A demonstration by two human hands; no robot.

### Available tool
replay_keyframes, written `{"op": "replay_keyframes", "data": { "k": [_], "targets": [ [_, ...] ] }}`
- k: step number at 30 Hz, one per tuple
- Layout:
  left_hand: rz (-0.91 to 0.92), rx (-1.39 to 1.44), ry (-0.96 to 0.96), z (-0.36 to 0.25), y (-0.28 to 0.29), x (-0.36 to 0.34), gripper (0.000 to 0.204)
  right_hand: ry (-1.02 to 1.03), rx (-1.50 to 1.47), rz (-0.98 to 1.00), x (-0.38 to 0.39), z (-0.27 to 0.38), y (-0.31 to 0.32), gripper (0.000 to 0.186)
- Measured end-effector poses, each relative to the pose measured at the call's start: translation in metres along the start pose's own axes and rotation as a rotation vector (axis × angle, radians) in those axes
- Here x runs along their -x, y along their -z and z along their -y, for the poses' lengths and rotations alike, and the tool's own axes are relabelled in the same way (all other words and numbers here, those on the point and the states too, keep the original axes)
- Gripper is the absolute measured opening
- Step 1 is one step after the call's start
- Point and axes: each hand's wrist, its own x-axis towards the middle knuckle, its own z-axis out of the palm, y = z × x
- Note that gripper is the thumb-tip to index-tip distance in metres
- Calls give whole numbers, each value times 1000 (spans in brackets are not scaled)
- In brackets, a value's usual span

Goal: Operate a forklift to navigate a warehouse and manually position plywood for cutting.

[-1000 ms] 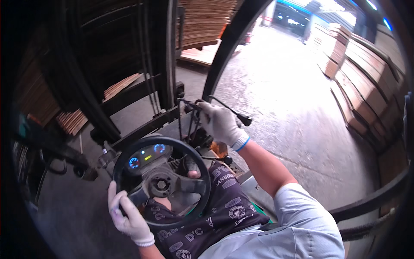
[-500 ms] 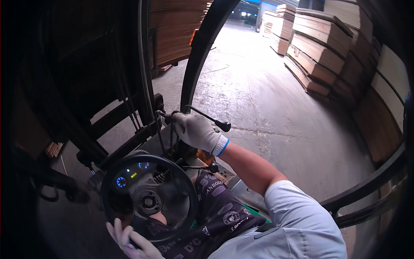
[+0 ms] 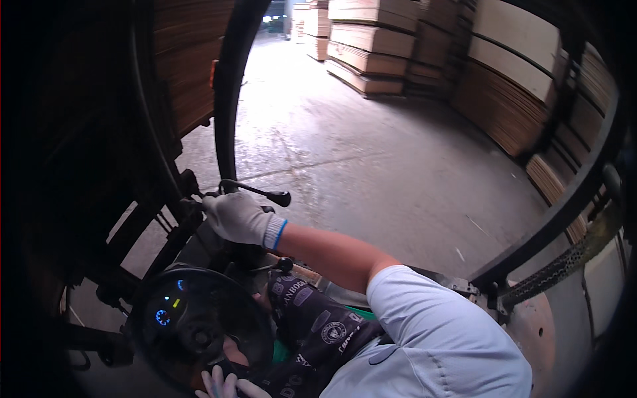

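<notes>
I sit at the controls of a forklift, in dark patterned shorts. My right hand, in a white glove with a blue-edged cuff, is closed on one of the control levers at the front; another lever with a black knob sticks out just beside it. My left hand, also gloved, is on the lower part of the black steering wheel, its fingers curled there and cut off by the bottom edge. A dash with lit blue gauges shows through the wheel. The dark mast stands at the left.
Tall board stacks line the right side, a nearer pale stack among them. More stacked boards are beyond the mast. The concrete floor runs toward a bright far end. The black cab frame curves along the right.
The view has swung right, so the aisle and stacks have shifted left and more of the near right stacks shows. My left hand appears lower in view; my right hand stays at the levers.
</notes>
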Motion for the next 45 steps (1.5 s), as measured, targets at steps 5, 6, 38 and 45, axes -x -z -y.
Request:
{"op": "replay_keyframes", "data": {
  "k": [5, 6, 38, 45],
  "targets": [
    [6, 23, -11, -2, 8, 1, 11, -65, 32, 71, -1, 18, 15, 21],
    [8, 20, -4, -6, 12, 0, 11, -77, 31, 88, -1, 20, 20, 21],
    [199, 264, 133, 145, 204, 5, 22, -192, -110, 123, 3, 237, 53, 31],
    [144, 313, 182, 157, 245, 24, 21, -234, -89, 118, 23, 265, 55, 34]
  ]
}}
